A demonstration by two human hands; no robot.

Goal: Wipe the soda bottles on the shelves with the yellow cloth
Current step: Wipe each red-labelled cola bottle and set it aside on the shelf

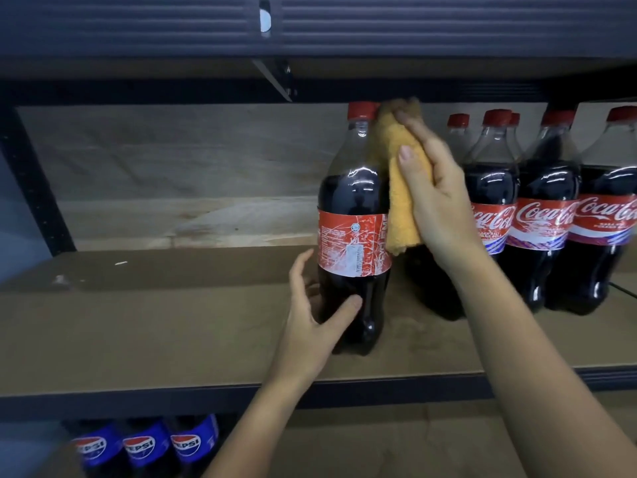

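- Shelf upright (pixel 38 188): dark metal w/ holes, far left, runs down to the shelf board.
- Back wall (pixel 172 160): pale, scuffed, behind the shelf; ribbed dark panel (pixel 138 25) above, under-side of the upper shelf just below it.
- Shelf (pixel 155 326): brown board w/ dark front edge; a few white specks at its left back.
- Lower shelf, bottom left: three Pepsi bottles (pixel 146 446), blue labels, side by side, only upper parts seen.
- Left hand (pixel 310 326): grip wrapped round the lower body of the front soda bottle (pixel 351 219), thumb across its front below the label, fingers behind it.
- Front soda bottle: upright on the shelf, mid-frame, red cap, red label turned so the small print faces out, dark drink inside. Stands forward of the others.
- Yellow cloth (pixel 401 188): bunched, pressed on the next bottle's (pixel 434 288) neck and shoulder just right of the front one, touching the front one's right side; hangs down to label height.
- Right hand (pixel 437 188): grip clasps the yellow cloth from the right, thumb on the cloth's front, fingertips up by the caps.
- Coca-Cola bottles (pixel 544 215): row at right, upright, red caps, logo labels facing out, touching each other; more caps behind them.
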